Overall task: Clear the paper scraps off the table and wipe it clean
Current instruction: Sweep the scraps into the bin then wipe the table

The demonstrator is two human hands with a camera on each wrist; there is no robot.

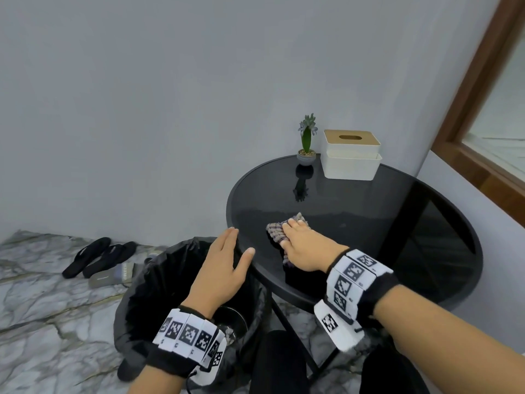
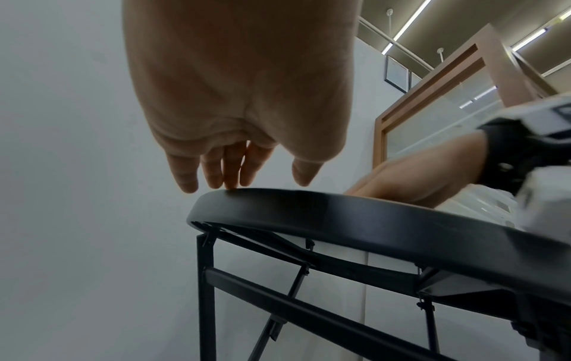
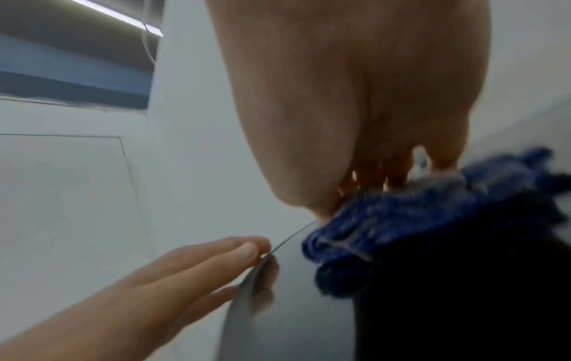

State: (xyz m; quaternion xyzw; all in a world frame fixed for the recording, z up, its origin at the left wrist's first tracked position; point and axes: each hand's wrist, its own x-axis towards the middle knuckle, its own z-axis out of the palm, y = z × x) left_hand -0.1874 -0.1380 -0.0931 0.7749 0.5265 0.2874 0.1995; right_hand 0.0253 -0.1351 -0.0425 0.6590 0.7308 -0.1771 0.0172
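Observation:
A round black glass table stands by the wall. My right hand lies flat on a crumpled blue-grey cloth and presses it onto the table's left part. In the right wrist view the cloth bunches under my fingers. My left hand is open with straight fingers at the table's left rim, above the bin. Its fingertips touch the rim. I see no paper scraps on the tabletop.
A bin lined with a black bag stands on the floor against the table's left side. A small potted plant and a white tissue box sit at the table's far edge. Black slippers lie on the marble floor at left.

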